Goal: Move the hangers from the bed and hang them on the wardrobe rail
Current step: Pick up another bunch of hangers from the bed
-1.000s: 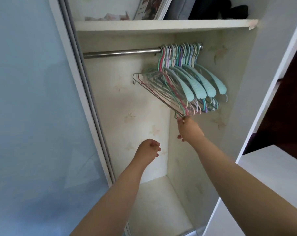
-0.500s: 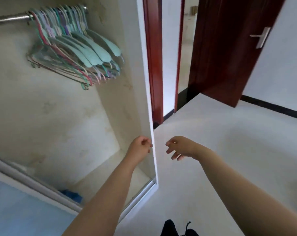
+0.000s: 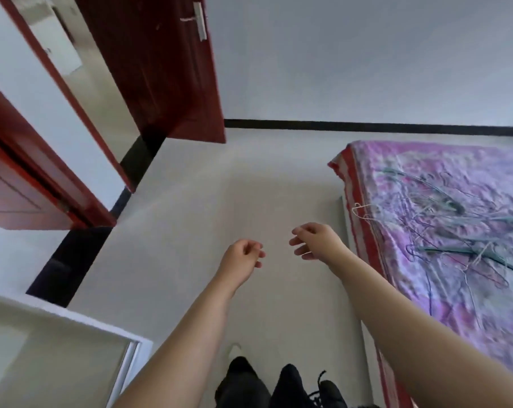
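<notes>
Hangers (image 3: 455, 231) lie tangled on the bed (image 3: 364, 231), well right of both empty hands — left hand (image 3: 241, 257) and right hand (image 3: 315, 241) loosely curled — so one pull would likely drag several and spill some onto the floor (image 3: 220, 187).

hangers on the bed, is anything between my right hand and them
Nothing visible. The tangled pile of thin wire and green plastic hangers lies exposed on the pink floral bedspread, to the right of the empty right hand. Only bare pale floor and the bed's red edge lie between. The left hand is also empty.
</notes>
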A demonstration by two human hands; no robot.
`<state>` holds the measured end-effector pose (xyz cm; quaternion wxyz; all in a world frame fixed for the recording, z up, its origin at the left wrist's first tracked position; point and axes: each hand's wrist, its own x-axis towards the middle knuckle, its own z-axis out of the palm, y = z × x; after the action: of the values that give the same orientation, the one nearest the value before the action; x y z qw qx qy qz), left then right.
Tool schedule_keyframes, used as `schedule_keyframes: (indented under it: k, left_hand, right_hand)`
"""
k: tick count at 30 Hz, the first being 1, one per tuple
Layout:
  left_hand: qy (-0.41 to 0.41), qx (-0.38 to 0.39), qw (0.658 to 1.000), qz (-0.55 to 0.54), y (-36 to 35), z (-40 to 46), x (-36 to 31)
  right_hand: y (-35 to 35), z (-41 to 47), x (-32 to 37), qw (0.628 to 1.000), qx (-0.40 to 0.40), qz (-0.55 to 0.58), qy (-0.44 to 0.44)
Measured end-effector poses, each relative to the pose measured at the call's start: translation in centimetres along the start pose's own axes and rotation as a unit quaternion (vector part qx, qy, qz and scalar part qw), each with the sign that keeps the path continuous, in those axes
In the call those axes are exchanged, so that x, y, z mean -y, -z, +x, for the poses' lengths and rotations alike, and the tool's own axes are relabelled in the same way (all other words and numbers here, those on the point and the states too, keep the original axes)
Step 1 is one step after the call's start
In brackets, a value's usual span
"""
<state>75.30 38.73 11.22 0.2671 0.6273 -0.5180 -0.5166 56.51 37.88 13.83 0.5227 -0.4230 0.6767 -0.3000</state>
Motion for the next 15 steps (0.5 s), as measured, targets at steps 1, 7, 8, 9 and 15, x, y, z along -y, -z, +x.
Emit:
schedule_keyframes:
  k: [1,7,8,9,15]
  left_hand:
    - [-0.002,0.018,1.000,0.007,-1.4,1.1,-0.9]
    - [-0.017,0.114,0.992,0.048,-9.2,9.4,-5.2]
    - [-0.018,0.129,0.990,0.054,-10.3,11.0,-5.9]
    - [-0.020,0.142,0.988,0.058,-11.5,12.6,-6.8]
    - [-0.026,0.221,0.971,0.091,-18.3,20.6,-12.2]
  right_hand:
    - [1.6,0.6,-0.6,1.000,-0.016,0.017,-0.007]
    - [9.7,5.6,-3.8,0.992,-0.083,0.067,-0.064]
    - [11.0,6.6,-4.2,0.990,-0.092,0.071,-0.075]
    - [12.3,7.7,-4.4,0.988,-0.101,0.074,-0.086]
    - [18.8,13.3,-5.7,0.970,-0.153,0.120,-0.147]
